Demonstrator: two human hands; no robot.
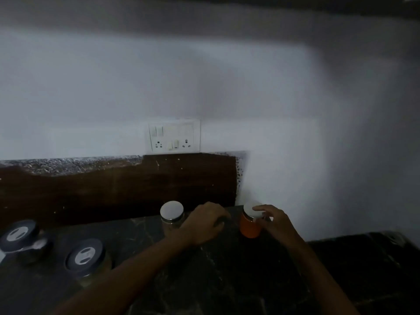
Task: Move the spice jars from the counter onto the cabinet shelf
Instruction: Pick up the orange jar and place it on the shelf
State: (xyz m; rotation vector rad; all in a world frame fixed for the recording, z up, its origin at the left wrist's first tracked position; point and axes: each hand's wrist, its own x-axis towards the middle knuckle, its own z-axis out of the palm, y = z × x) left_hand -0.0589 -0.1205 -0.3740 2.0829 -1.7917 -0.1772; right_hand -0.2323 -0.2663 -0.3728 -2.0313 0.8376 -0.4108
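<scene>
My right hand (275,220) has its fingers curled over the silver lid of the orange jar (250,228), so I'm holding it by the top. The jar sits on the counter (227,280), tucked into the corner by the wall. My guess is hard glass or plastic with a smooth metal cap, so it's light and rigid but slick. A lid-only hold could slip or unscrew, so I'd wrap lower round the body before lifting. Just left of that grip, my left hand (204,223) curls down over something dark, and it's too blurry to tell if it's holding anything. Just beyond it is a silver-lidded jar (172,214). Well off to the left sit a dark-lidded jar (85,258) and a second dark-lidded jar (19,235). Above and behind is a socket plate (173,136). There's no cabinet shelf in view.
</scene>
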